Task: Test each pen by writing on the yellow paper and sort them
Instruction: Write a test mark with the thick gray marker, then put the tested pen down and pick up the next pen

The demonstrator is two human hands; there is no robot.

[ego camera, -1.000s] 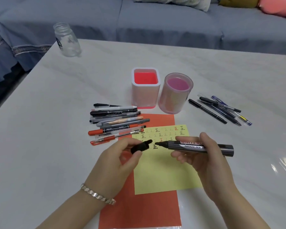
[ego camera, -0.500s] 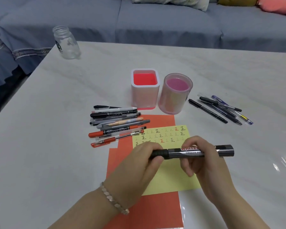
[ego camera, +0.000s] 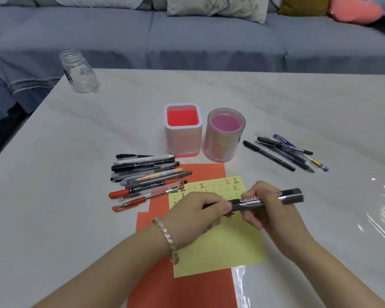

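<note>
A black whiteboard marker (ego camera: 251, 201) is held level above the yellow paper (ego camera: 218, 243). My right hand (ego camera: 265, 205) grips its barrel. My left hand (ego camera: 200, 216) is curled round its capped left end. The yellow paper lies on an orange sheet (ego camera: 182, 285) and has rows of small written marks along its far edge. A heap of several pens (ego camera: 147, 176) lies to the left of the paper. A smaller group of several pens (ego camera: 285, 152) lies at the right, beyond the paper.
A square pink holder (ego camera: 183, 132) and a round pink holder (ego camera: 224, 136) stand side by side behind the paper. A glass jar (ego camera: 79, 72) stands at the table's far left corner. A grey sofa runs behind the marble table (ego camera: 53, 196).
One second ago my left hand held the cap apart from the marker's bare tip. The cap has since gone onto the marker, and my left hand now grips that capped end.
</note>
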